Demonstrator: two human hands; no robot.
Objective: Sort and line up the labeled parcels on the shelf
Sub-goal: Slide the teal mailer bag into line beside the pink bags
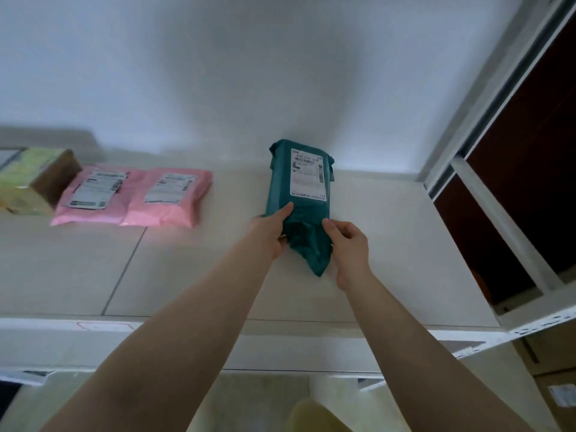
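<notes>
A teal parcel (299, 194) with a white label facing up lies on the pale shelf (389, 244), its far end near the back wall. My left hand (270, 232) grips its near left edge. My right hand (347, 244) pinches the crumpled near end from the right. Two pink labeled parcels (93, 196) (170, 199) lie side by side further left. A green and brown box (34, 179) sits beyond them at the far left.
The white wall (280, 73) backs the shelf. A white metal upright (486, 98) stands at the right end, with a dark opening (536, 135) behind it. Lower shelving shows below the shelf's front edge (187, 325).
</notes>
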